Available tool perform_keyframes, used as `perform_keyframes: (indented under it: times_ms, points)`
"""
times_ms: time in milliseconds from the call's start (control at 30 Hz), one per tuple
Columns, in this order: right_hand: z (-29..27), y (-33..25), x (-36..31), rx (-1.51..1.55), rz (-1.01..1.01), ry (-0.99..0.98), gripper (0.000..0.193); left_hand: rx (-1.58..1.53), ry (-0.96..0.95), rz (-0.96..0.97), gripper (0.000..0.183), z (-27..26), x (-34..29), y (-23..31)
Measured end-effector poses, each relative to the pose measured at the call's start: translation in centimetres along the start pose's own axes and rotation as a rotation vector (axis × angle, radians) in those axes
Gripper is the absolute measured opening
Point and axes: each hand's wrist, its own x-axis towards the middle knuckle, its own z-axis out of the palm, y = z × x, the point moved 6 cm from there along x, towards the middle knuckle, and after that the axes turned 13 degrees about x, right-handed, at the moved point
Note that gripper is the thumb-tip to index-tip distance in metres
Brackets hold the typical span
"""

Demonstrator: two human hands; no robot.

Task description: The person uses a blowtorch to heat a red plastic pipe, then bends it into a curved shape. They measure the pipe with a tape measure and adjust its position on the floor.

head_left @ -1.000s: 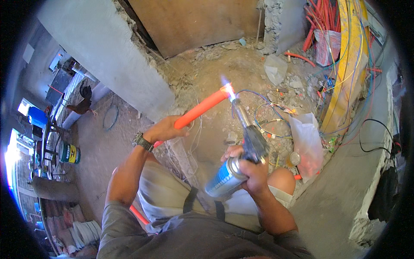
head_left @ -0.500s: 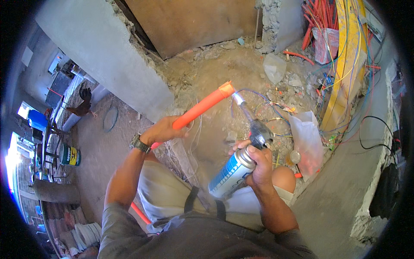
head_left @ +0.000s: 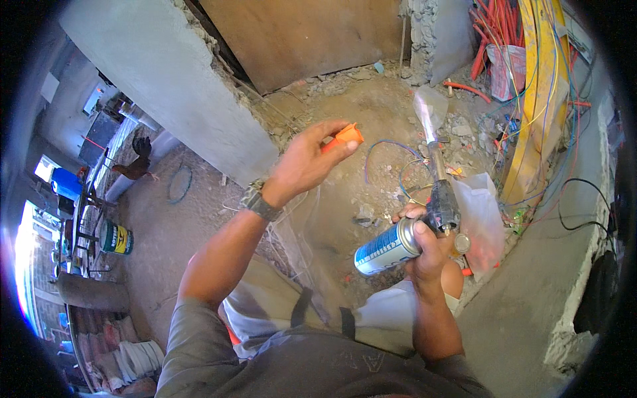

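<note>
My left hand (head_left: 302, 162) is closed round the orange plastic pipe (head_left: 350, 135) close to its open end, whose rim looks uneven. Most of the pipe is hidden behind my hand and forearm. In my right hand (head_left: 428, 252) is a gas blowtorch (head_left: 385, 251), its blue-and-white canister tilted and my fingers wrapped about its neck. The torch nozzle (head_left: 436, 159) points up and away, with a pale flame (head_left: 423, 114) at its tip. A gap separates the flame from the pipe end.
A clear plastic bag (head_left: 479, 222) stands right of the torch. Loose wires (head_left: 408, 176) and rubble lie on the dirt floor. Red pipes (head_left: 497, 33) in a sack and a yellow beam (head_left: 534, 99) are at far right. A broken wall (head_left: 172, 79) rises left; a rooster (head_left: 137, 162) stands behind it.
My left hand has slid up the pipe to its end. My right hand has moved right, swinging the torch and flame away from the pipe.
</note>
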Motion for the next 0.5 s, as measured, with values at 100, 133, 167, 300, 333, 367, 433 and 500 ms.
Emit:
perform_keyframes:
  times_ms: [100, 133, 167, 300, 333, 367, 433, 500]
  points:
    - [0.9, -0.5, -0.3, -0.03, 0.017, -0.033, 0.031, 0.023, 0.01, -0.037, 0.056, 0.1, 0.4, 1.1]
    - [1.1, -0.5, -0.4, -0.029, 0.028, -0.055, 0.031, 0.028, 0.036, -0.007, 0.052, 0.1, 0.4, 1.3]
    - [1.2, -0.5, -0.4, -0.029, 0.039, -0.076, 0.031, 0.033, 0.061, 0.023, 0.049, 0.1, 0.4, 1.5]
    - [1.2, -0.1, -0.4, -0.076, 0.095, -0.081, 0.032, 0.128, 0.153, 0.099, 0.042, -0.3, 0.2, 2.5]
    - [1.2, -0.2, -0.3, -0.083, 0.102, -0.09, 0.033, 0.135, 0.168, 0.117, 0.042, -0.2, 0.3, 2.6]
    - [1.2, -0.1, -0.3, -0.09, 0.11, -0.099, 0.033, 0.143, 0.182, 0.134, 0.041, -0.1, 0.3, 2.8]
    - [1.1, -0.1, -0.4, -0.091, 0.101, -0.108, 0.033, 0.135, 0.178, 0.12, 0.043, 0.1, 0.4, 3.0]
    - [1.0, 0.1, -0.4, -0.085, 0.124, -0.104, 0.032, 0.114, 0.141, 0.047, 0.048, 0.2, 0.3, 3.0]
